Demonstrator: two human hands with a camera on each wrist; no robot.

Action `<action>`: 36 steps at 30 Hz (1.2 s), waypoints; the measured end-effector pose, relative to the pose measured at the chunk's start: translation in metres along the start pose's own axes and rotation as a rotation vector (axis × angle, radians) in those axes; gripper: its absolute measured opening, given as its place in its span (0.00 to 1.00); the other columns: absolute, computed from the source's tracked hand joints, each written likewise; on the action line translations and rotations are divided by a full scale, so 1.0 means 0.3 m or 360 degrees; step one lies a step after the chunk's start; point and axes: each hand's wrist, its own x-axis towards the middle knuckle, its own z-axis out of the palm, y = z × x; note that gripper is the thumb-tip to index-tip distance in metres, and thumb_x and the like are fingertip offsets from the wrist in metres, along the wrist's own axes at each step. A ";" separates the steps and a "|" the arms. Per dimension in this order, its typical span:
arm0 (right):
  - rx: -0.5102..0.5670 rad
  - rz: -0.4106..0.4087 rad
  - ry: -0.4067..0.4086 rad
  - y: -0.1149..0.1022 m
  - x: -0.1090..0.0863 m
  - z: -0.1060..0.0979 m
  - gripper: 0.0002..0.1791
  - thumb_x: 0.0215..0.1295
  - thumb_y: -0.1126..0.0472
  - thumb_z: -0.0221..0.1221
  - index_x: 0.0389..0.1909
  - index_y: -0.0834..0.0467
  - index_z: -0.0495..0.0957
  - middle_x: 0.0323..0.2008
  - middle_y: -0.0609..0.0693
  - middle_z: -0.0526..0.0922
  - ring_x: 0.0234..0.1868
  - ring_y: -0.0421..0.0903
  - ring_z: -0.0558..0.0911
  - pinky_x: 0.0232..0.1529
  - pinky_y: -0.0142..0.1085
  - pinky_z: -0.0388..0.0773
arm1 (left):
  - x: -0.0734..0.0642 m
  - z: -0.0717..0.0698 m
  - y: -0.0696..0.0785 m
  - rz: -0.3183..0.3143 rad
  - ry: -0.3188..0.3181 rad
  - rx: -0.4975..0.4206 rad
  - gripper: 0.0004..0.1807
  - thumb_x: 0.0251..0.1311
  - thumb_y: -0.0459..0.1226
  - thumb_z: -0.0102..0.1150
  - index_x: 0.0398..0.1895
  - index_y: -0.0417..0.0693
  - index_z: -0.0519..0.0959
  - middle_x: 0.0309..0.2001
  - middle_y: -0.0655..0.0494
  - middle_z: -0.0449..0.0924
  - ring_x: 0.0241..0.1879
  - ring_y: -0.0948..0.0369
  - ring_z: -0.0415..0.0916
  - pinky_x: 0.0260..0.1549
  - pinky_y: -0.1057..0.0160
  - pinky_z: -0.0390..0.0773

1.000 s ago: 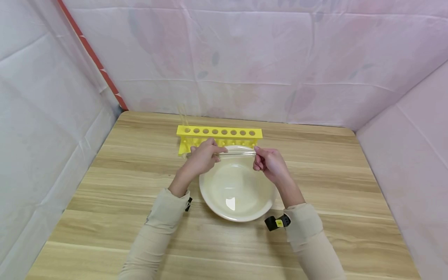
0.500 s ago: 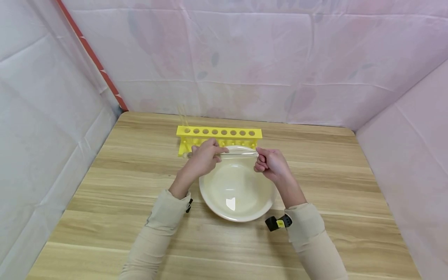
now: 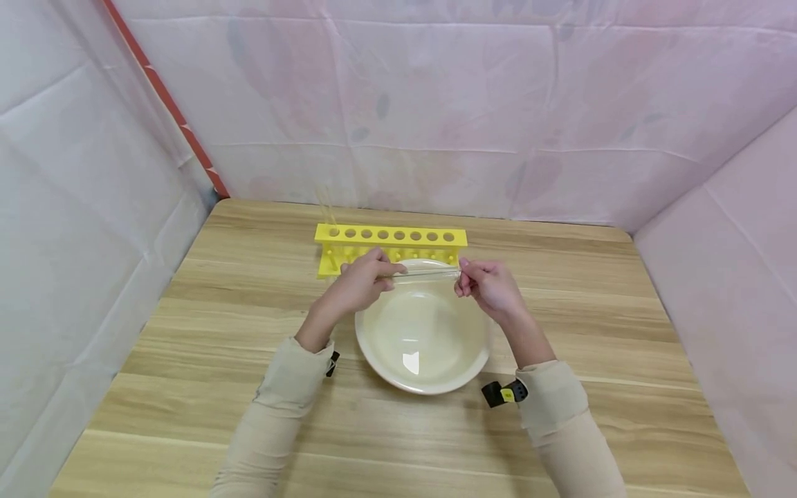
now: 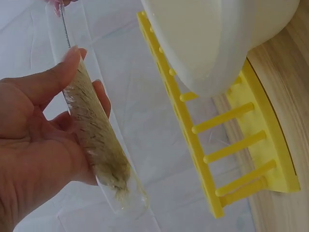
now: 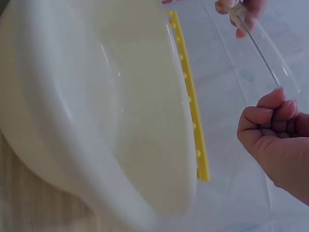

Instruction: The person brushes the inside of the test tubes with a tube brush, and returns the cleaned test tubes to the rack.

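Observation:
My left hand [image 3: 361, 282] holds a clear glass test tube [image 5: 285, 72] nearly level above the far part of a cream basin [image 3: 418, 387]. Inside the tube sits a test tube brush [image 4: 96, 130], its bristles pressed along the glass near the closed end. A twisted wire handle [image 5: 260, 53] runs from it towards the tube's mouth. There my right hand [image 3: 495, 289] pinches the wire's end between thumb and finger, its other fingers curled in. In the left wrist view, the thumb and fingers lie around the tube.
Behind the basin stands a yellow test tube rack [image 3: 391, 235] with a row of holes and pegs. Another clear tube [image 3: 326, 207] leans up out of its left end hole. The wooden table [image 3: 218, 346] is bordered by pale cloth walls [image 3: 436, 104].
My right hand has shifted slightly right, away from the left hand, at the tube's mouth. The left hand stays nearly in place. Basin and rack have not moved.

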 end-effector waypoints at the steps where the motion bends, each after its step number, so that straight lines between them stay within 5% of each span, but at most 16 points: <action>1: -0.0052 -0.0042 0.0008 -0.003 -0.001 -0.003 0.24 0.69 0.68 0.45 0.10 0.63 0.68 0.12 0.51 0.69 0.18 0.45 0.73 0.29 0.33 0.74 | 0.000 -0.002 -0.003 0.0018 -0.0013 -0.0025 0.18 0.59 0.31 0.56 0.54 0.48 0.77 0.37 0.54 0.67 0.34 0.59 0.67 0.40 0.47 0.61; 6: -0.0075 -0.0038 0.0023 -0.022 -0.002 -0.006 0.23 0.69 0.68 0.45 0.10 0.63 0.67 0.12 0.50 0.68 0.17 0.44 0.72 0.28 0.32 0.74 | 0.002 -0.008 -0.007 0.0056 -0.0037 -0.0044 0.18 0.59 0.31 0.56 0.54 0.48 0.77 0.38 0.54 0.69 0.34 0.59 0.67 0.36 0.54 0.65; 11: 0.0291 0.0255 0.0064 -0.046 0.001 -0.003 0.26 0.69 0.69 0.42 0.08 0.61 0.64 0.09 0.48 0.61 0.11 0.42 0.63 0.22 0.32 0.65 | 0.001 -0.008 0.003 0.0029 -0.0009 0.0025 0.19 0.58 0.31 0.57 0.54 0.50 0.77 0.37 0.55 0.69 0.35 0.59 0.68 0.41 0.44 0.62; 15: 0.0491 0.0367 0.0075 -0.056 0.001 -0.016 0.26 0.70 0.68 0.40 0.08 0.60 0.61 0.09 0.47 0.59 0.10 0.40 0.59 0.20 0.31 0.58 | -0.006 -0.009 0.003 -0.0008 0.0032 0.0062 0.19 0.57 0.32 0.57 0.54 0.50 0.77 0.37 0.55 0.68 0.36 0.59 0.67 0.44 0.41 0.58; 21: 0.0175 0.0144 0.0001 -0.041 -0.006 -0.042 0.26 0.70 0.68 0.42 0.08 0.62 0.65 0.09 0.49 0.64 0.14 0.43 0.67 0.27 0.33 0.71 | -0.017 -0.022 -0.018 0.0028 0.0039 0.0019 0.19 0.56 0.30 0.59 0.53 0.45 0.77 0.36 0.54 0.69 0.35 0.58 0.67 0.40 0.50 0.61; 28: -0.0074 -0.0093 -0.0003 -0.029 -0.010 -0.057 0.23 0.69 0.66 0.46 0.11 0.64 0.67 0.13 0.51 0.67 0.19 0.45 0.71 0.29 0.33 0.73 | -0.025 -0.033 -0.040 0.0079 -0.0009 -0.0051 0.19 0.56 0.29 0.59 0.53 0.41 0.76 0.37 0.52 0.70 0.35 0.57 0.67 0.33 0.63 0.70; 36: 0.0354 0.0280 -0.0021 -0.047 -0.015 -0.070 0.28 0.71 0.68 0.39 0.06 0.59 0.59 0.07 0.46 0.56 0.11 0.41 0.57 0.21 0.31 0.60 | -0.036 -0.029 -0.034 -0.0088 -0.0008 0.0032 0.20 0.56 0.31 0.59 0.54 0.48 0.77 0.37 0.56 0.70 0.37 0.58 0.67 0.40 0.52 0.60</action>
